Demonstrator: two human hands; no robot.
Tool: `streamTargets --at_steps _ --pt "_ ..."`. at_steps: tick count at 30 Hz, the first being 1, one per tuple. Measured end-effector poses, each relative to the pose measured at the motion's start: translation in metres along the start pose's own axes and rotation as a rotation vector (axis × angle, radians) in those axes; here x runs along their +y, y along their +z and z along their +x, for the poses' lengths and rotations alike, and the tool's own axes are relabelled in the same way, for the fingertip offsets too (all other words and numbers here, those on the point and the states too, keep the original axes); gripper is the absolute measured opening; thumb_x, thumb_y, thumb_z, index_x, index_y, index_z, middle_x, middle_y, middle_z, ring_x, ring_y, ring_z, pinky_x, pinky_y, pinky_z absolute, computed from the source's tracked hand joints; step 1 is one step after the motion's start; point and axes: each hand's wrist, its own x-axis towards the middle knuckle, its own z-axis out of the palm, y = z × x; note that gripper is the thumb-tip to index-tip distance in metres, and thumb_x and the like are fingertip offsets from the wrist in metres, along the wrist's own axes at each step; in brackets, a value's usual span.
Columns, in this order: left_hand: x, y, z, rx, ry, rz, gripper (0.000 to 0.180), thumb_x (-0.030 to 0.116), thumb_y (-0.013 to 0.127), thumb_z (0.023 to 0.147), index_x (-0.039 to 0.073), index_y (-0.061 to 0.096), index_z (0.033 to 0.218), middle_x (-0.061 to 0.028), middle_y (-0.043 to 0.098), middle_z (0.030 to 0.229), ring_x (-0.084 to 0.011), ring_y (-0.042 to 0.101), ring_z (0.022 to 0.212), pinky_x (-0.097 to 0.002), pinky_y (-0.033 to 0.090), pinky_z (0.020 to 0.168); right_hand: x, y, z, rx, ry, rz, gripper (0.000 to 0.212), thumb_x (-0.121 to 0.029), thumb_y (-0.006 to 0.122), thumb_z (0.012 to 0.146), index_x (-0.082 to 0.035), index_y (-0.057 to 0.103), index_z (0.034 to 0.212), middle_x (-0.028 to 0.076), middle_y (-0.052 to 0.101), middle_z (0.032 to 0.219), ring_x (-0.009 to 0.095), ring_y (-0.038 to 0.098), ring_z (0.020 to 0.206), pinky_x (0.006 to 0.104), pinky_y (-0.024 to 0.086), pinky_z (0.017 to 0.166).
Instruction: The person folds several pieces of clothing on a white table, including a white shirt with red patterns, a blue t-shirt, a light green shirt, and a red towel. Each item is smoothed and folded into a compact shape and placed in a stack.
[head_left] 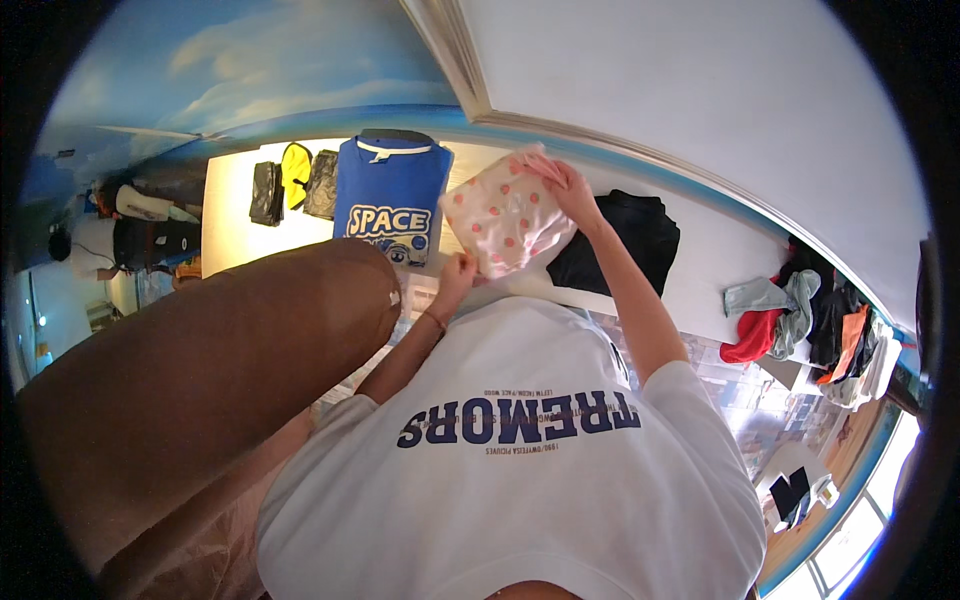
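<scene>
Held up over the white table (700, 268) is a pale, slightly shiny piece of cloth (510, 222) with a pink strawberry print. My right hand (575, 193) grips its upper right edge, fingers closed. At the bottom left corner, my left hand (458, 274) pinches the same cloth. A folded blue T-shirt (358, 185) with a printed front lies just left of it. To the right, a black folded garment (635, 240) is partly hidden behind my right forearm.
Small folded dark pieces (267, 192) and a yellow one (296, 172) lie at the table's left end. Loose red and grey clothes (760, 325) are heaped at the right. A large brown rounded shape (220, 370) fills the left foreground. A wall stands behind the table.
</scene>
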Motion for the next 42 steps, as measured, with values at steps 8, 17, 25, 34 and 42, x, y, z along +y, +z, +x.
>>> streamTargets --at_steps 8,17,25,34,42 --pt "-0.008 0.004 -0.013 0.052 0.258 0.075 0.027 0.023 0.068 0.100 0.000 0.067 0.113 -0.0132 0.075 0.098 -0.0195 0.073 0.082 -0.0348 0.059 0.072 -0.044 0.031 0.006 0.209 -0.125 -0.243 0.037 -0.028 0.079 0.088 -0.014 0.071 0.121 0.013 0.072 0.116 0.034 0.067 0.115 0.0467 0.054 0.096" --pt "0.011 -0.067 0.072 0.431 0.496 0.418 0.027 0.027 0.067 0.100 0.004 0.075 0.111 -0.0132 0.076 0.084 -0.0259 0.075 0.074 -0.0379 0.057 0.069 0.023 0.077 -0.072 -0.048 -0.174 -0.408 0.027 -0.021 0.079 0.086 -0.012 0.075 0.111 0.010 0.071 0.095 0.031 0.071 0.095 0.0429 0.058 0.083" --pt "0.075 -0.232 0.182 0.656 0.568 0.590 0.024 0.005 0.069 0.091 0.005 0.075 0.114 -0.0190 0.074 0.108 -0.0385 0.073 0.092 -0.0447 0.057 0.083 -0.028 0.106 0.011 -0.063 -0.105 -0.204 0.033 -0.028 0.079 0.087 -0.011 0.074 0.115 0.011 0.073 0.118 0.029 0.072 0.104 0.0432 0.057 0.089" --pt "0.113 -0.286 0.248 0.234 0.341 0.890 0.070 0.003 0.079 0.081 0.017 0.054 0.145 -0.0210 0.072 0.117 -0.0377 0.072 0.105 -0.0451 0.056 0.093 -0.037 0.196 0.125 0.130 -0.261 -0.232 0.074 -0.020 0.076 0.090 -0.013 0.038 0.153 0.025 0.068 0.129 0.045 0.068 0.114 0.0523 0.054 0.097" --pt "0.062 -0.353 0.203 0.320 0.501 0.684 0.028 -0.001 0.079 0.085 0.004 0.069 0.111 -0.0126 0.064 0.099 -0.0267 0.071 0.095 -0.0375 0.061 0.082 -0.105 0.205 0.092 -0.069 -0.252 -0.076 0.013 -0.007 0.074 0.084 -0.002 0.067 0.094 0.015 0.074 0.110 0.036 0.072 0.097 0.0423 0.057 0.084"
